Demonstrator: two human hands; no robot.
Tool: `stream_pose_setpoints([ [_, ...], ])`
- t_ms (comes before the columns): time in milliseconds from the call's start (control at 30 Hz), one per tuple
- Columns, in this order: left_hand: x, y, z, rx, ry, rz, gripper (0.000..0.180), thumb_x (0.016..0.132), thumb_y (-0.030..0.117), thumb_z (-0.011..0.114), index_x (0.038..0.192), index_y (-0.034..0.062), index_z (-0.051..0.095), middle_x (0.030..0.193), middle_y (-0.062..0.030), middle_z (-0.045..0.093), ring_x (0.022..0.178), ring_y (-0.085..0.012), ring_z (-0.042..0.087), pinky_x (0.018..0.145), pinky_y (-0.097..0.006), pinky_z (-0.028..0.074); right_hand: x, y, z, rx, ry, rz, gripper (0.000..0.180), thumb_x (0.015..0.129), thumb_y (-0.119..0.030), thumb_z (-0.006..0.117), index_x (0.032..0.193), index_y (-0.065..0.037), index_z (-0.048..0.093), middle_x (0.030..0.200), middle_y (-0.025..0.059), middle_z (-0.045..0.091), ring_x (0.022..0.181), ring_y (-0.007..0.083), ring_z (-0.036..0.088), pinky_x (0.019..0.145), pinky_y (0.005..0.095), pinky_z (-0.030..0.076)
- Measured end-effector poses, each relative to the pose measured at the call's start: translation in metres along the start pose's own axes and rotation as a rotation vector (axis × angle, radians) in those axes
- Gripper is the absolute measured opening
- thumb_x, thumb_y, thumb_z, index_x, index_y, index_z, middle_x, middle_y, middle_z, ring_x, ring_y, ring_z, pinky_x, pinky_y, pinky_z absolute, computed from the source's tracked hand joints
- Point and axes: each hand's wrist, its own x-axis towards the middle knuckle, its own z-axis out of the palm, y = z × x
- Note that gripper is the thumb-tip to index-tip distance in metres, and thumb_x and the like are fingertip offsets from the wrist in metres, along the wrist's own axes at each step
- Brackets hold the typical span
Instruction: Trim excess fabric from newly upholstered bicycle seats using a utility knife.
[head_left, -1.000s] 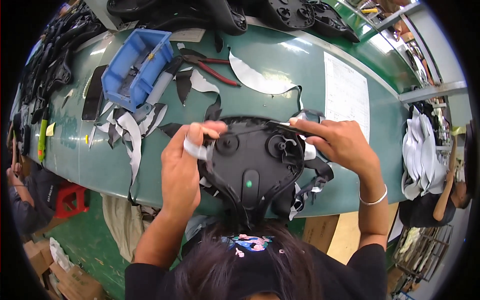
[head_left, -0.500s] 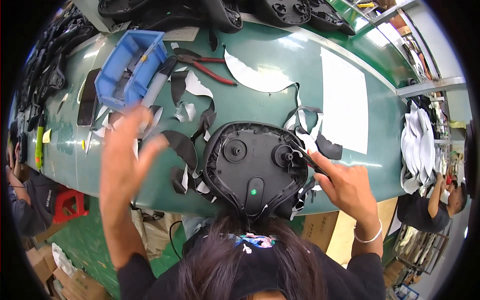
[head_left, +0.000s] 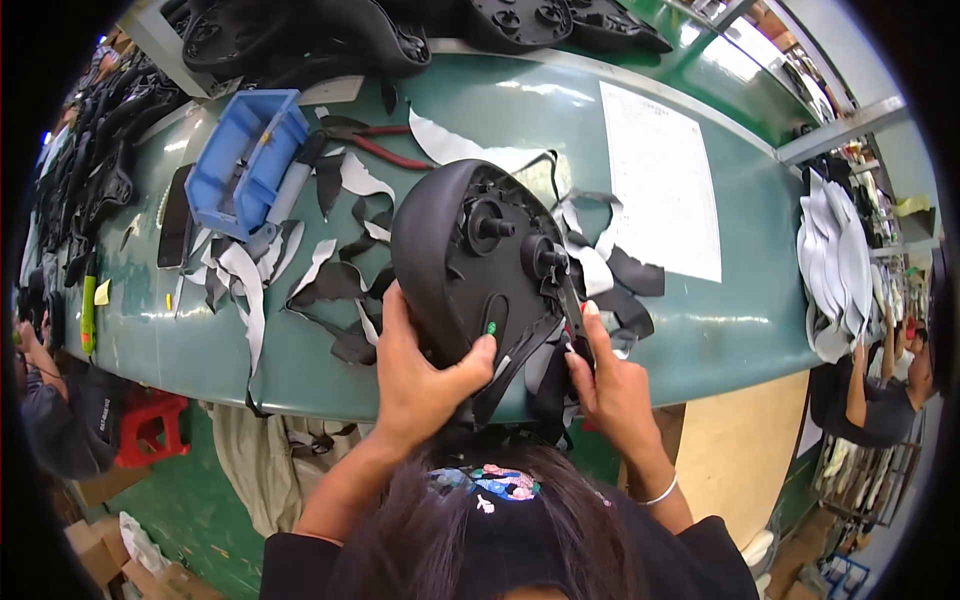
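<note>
I have the black shell (head_left: 455, 250) tipped up on its side at the near edge of the green counter (head_left: 760, 310), its ribbed inner face turned toward my right. My left hand (head_left: 420, 375) is closed around the shell's lower rim, thumb pressed on the inside next to a small green dot (head_left: 491, 327), fingers wrapped behind where I cannot see them. My right hand (head_left: 610, 385) is partly closed at the shell's lower right, fingertips pinching the black strips (head_left: 545, 360) that hang off it there; I cannot tell how firmly they are held.

Black and white offcuts (head_left: 330, 280) lie scattered on the counter to the left of the shell and behind it. Toward the far left corner sits a blue tray (head_left: 240, 165), with red-handled pliers (head_left: 385, 150) just beside it on the right. A white sheet (head_left: 665, 180) lies flat toward the right end. More black shells (head_left: 300, 35) are stacked along the far edge.
</note>
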Motion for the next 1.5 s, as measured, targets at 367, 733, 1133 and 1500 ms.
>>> stream_pose_setpoints([
  [367, -0.017, 0.000, -0.006, 0.104, -0.012, -0.023, 0.073, 0.068, 0.012, 0.075, 0.126, -0.0026, 0.033, 0.108, -0.0173, 0.057, 0.095, -0.0235, 0.061, 0.082, -0.034, 0.048, 0.033, -0.007, -0.015, 0.524, 0.327, 0.061, 0.065, 0.083, -0.011, 0.064, 0.138, -0.002, 0.032, 0.115, 0.0193, 0.059, 0.080, 0.0217, 0.063, 0.071, 0.0312, 0.051],
  [733, 0.101, 0.053, -0.064, -0.044, -0.078, -0.230, 0.033, 0.075, 0.016, 0.061, 0.104, 0.0005, 0.058, 0.093, -0.0039, 0.061, 0.091, -0.0139, 0.058, 0.086, -0.030, 0.047, 0.142, 0.077, -0.066, 0.512, 0.426, 0.201, 0.034, 0.079, -0.016, 0.073, 0.105, -0.001, 0.056, 0.075, 0.0044, 0.058, 0.066, 0.0106, 0.052, 0.061, 0.0244, 0.045],
  [1133, 0.238, -0.025, 0.089, 0.435, -0.315, 0.627, 0.023, 0.079, 0.014, 0.070, 0.098, 0.0031, 0.064, 0.105, -0.0123, 0.064, 0.100, -0.0282, 0.060, 0.087, -0.036, 0.047, 0.461, 0.107, -0.090, 1.511, 0.529, 0.007, 0.022, 0.078, -0.007, 0.068, 0.092, -0.007, 0.050, 0.068, 0.0002, 0.050, 0.057, 0.0103, 0.051, 0.046, 0.0236, 0.041],
  [1500, 0.242, -0.048, 0.082, 0.360, -0.268, 0.404, 0.015, 0.078, 0.006, 0.068, 0.091, 0.0016, 0.064, 0.087, -0.0112, 0.063, 0.081, -0.0269, 0.061, 0.072, -0.035, 0.050, 0.780, 0.152, -0.021, 1.705, 0.272, 0.336, 0.037, 0.073, -0.005, 0.072, 0.106, -0.013, 0.057, 0.091, 0.0012, 0.056, 0.083, 0.0156, 0.055, 0.072, 0.0361, 0.049],
])
